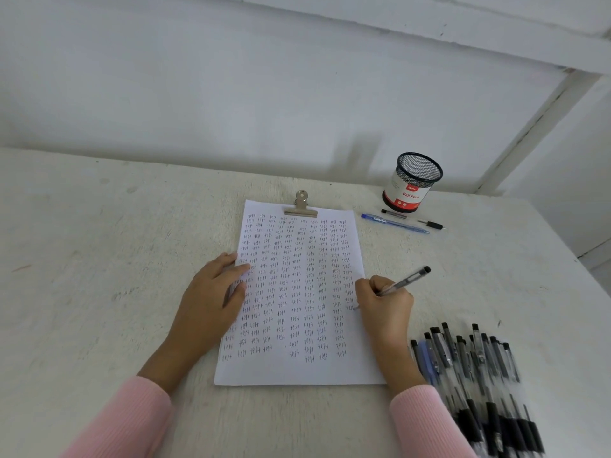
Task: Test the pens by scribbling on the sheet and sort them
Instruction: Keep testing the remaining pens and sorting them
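A white sheet (pixel 297 371) covered with rows of small handwritten words lies in the middle of the table, held by a metal clip (pixel 301 204) at its top edge. My right hand (pixel 385 307) grips a black-capped clear pen (pixel 408 280), its tip touching the sheet near the right edge. Flat on the sheet's left edge rests my left hand (pixel 215 295), fingers straight. A pile of several black and blue pens (pixel 476 375) lies at the right front. One blue pen (pixel 395 223) and one black pen (pixel 413 219) lie apart behind the sheet.
A black mesh pen cup (pixel 411 183) with a red and white label stands at the back right, just behind the two separate pens. The table (pixel 99 259) is whitish and rough, ending at a white wall behind.
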